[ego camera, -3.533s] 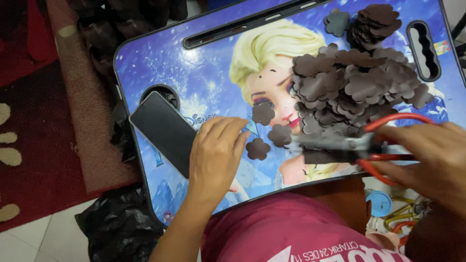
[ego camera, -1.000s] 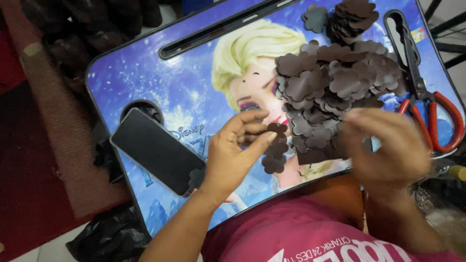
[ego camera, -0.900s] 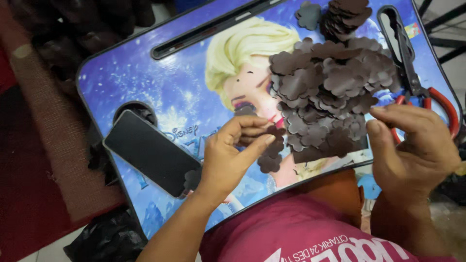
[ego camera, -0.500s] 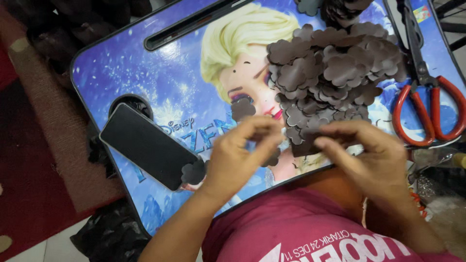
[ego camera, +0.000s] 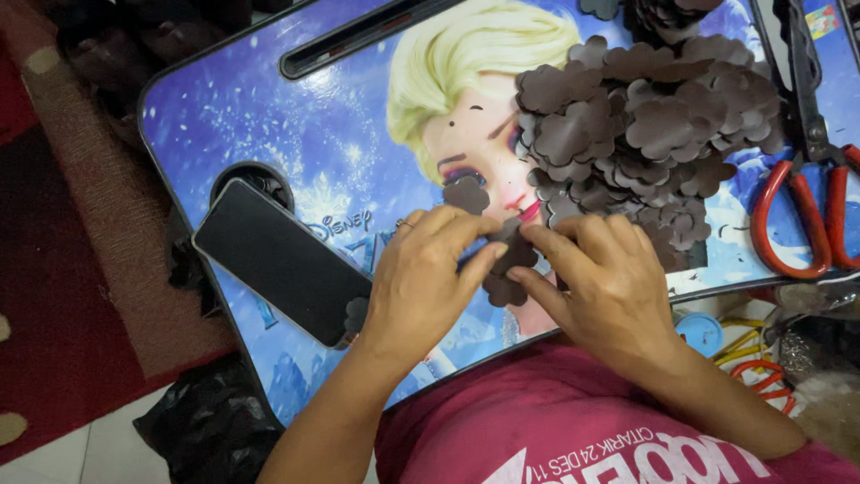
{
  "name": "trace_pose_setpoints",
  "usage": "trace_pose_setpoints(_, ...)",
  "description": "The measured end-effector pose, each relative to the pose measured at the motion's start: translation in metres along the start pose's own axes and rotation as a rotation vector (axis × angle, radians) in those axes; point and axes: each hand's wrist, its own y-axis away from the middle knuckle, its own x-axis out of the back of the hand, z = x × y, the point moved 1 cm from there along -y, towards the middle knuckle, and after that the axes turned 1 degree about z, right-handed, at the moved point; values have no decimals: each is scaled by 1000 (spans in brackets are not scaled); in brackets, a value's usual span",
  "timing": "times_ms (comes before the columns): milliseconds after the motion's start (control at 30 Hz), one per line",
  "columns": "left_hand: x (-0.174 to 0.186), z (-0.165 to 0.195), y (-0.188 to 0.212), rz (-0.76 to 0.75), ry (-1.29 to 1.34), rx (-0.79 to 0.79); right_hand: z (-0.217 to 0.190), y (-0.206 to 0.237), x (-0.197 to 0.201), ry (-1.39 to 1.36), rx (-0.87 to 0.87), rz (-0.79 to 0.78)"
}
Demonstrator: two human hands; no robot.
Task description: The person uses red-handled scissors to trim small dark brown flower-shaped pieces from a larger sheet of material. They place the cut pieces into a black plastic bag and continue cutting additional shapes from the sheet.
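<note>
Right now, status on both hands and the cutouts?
Left hand and right hand both pinching brown flower cutouts over the lap tray. Big cutout pile just beyond. Phone left, red scissors right, neither touched.

You have one view only, from the camera on your head, looking steeply down and close over the lap tray point(ego camera: 269, 116). The tray sits turned in the frame, its near edge running along your shirt point(ego camera: 573, 430) at the bottom, its far right corner cut off. Floor and a red rug point(ego camera: 54, 296) show at left.
</note>
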Motion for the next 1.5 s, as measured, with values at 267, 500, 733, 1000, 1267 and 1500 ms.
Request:
trace_pose_setpoints(267, 5, -7, 5, -78, 27, 32, 6, 3, 7, -120, -87, 88)
trace_pose_setpoints(500, 5, -6, 9, -66, 9, 49, 14, 15, 8, -45, -132, 121)
trace_pose_setpoints(733, 2, -3, 10, -77, -12, 51, 5, 14, 6, -77, -91, 104)
trace_pose_setpoints(1000, 9, 5, 8, -95, 289, 187, -11, 4, 19, -230, -139, 105)
trace_pose_setpoints(1267, 11, 19, 13, 126, 311, 78, -16, 3, 22, -325, -181, 181)
trace_pose_setpoints(1500, 14, 35, 22, 88, 508, 138, -26, 1, 24, -93, 33, 364)
